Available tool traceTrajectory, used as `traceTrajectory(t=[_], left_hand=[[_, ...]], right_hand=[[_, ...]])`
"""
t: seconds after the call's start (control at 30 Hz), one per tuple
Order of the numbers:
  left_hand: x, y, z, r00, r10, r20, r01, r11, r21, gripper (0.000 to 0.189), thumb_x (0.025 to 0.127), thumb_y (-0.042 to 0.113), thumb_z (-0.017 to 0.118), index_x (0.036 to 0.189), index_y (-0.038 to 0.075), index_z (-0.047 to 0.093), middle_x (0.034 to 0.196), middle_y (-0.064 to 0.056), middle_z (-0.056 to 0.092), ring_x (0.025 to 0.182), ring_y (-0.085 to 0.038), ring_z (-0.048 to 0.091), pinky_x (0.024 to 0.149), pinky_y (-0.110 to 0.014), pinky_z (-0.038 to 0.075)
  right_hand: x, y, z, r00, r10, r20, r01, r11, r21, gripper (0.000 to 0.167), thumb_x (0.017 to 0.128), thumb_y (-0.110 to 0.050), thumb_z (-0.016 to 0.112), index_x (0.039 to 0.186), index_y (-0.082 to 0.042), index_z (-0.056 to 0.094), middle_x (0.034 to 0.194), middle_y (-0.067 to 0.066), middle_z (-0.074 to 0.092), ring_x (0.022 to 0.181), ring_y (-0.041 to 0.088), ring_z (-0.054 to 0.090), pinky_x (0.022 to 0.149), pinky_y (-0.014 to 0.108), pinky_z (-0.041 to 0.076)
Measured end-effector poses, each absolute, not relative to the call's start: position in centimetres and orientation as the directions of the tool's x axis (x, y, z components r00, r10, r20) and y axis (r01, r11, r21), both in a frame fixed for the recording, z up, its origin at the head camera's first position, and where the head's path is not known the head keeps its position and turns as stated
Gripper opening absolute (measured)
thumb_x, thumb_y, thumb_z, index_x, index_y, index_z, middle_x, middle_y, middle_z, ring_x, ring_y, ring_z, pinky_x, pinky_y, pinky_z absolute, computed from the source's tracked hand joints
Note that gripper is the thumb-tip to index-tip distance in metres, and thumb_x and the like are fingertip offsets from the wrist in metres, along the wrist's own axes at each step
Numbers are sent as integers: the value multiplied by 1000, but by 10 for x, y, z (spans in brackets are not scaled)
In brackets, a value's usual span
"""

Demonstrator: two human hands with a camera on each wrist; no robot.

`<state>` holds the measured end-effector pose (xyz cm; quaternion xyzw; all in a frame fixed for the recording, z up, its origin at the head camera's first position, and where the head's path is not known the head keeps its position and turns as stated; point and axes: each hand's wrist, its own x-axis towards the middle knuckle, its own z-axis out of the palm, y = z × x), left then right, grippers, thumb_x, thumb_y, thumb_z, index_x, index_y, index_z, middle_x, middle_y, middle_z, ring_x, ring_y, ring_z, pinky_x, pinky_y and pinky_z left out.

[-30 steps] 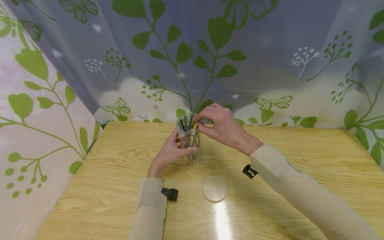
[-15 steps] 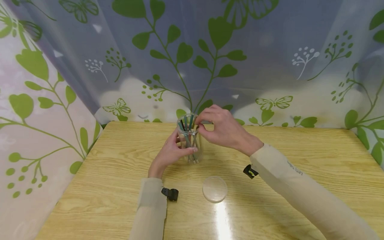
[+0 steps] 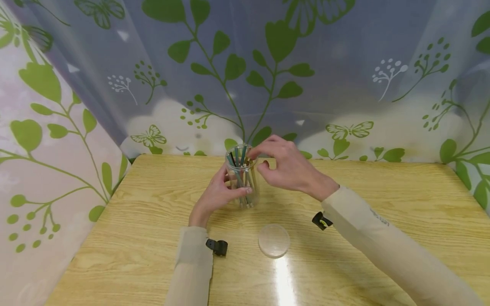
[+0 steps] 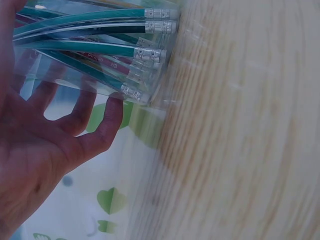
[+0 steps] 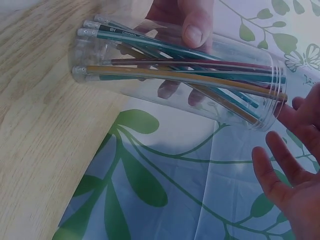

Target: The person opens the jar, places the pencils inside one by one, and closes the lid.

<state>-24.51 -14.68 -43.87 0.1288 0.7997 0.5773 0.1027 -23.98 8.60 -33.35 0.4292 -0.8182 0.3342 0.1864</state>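
Several pencils, teal, dark red and yellow, stand in a clear round jar [image 3: 255, 189], their silver eraser ends down. My left hand [image 3: 218, 196] grips the jar from the left side, thumb across the front. In the left wrist view, that hand's fingers curl round the clear wall beside the teal pencils [image 4: 117, 48]. At the jar's mouth is my right hand [image 3: 291, 168], thumb and index finger apart. The right wrist view has its fingers [image 5: 280, 150] spread beside the rim, near the tip of a yellow pencil [image 5: 150, 74] that leans inside.
A clear round lid [image 3: 274, 241] lies flat on the wooden table [image 3: 153, 199], nearer than the jar. Behind the table's far edge hangs a curtain [image 3: 337, 93] with green leaves and butterflies. Another patterned curtain [image 3: 57, 170] borders the left side.
My right thumb and index finger have come apart, and the hand has drawn slightly right from the rim. A yellow pencil now shows at the jar's right side. My left hand stays put.
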Motion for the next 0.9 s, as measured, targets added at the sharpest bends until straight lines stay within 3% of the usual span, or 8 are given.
traceTrajectory(t=[0.2,0.6,0.9], left_hand=[[-246,-147,-438,-949,316,-19,86,314,946,90,85,34,85,152,56,29,148,3,48,135,-32,52,97,-53,54],[-247,-148,-437,-950,312,-20,83,314,946,86,85,32,85,152,49,34,145,-1,51,135,-33,52,97,-54,54],[-246,-147,-438,-949,314,-18,86,313,946,86,84,32,85,152,46,34,149,0,47,136,-34,51,98,-54,53]], right_hand=[[-240,86,-335,-530,-587,612,-847,400,-350,29,81,4,57,98,-6,78,100,7,78,101,23,66,84,39,57],[-235,84,-333,-522,-611,594,-852,395,-342,27,84,0,60,99,-8,80,104,6,76,106,24,63,86,42,56],[-229,96,-335,-556,-596,579,-831,403,-384,33,86,0,58,113,-7,76,112,6,73,111,23,62,92,44,54]])
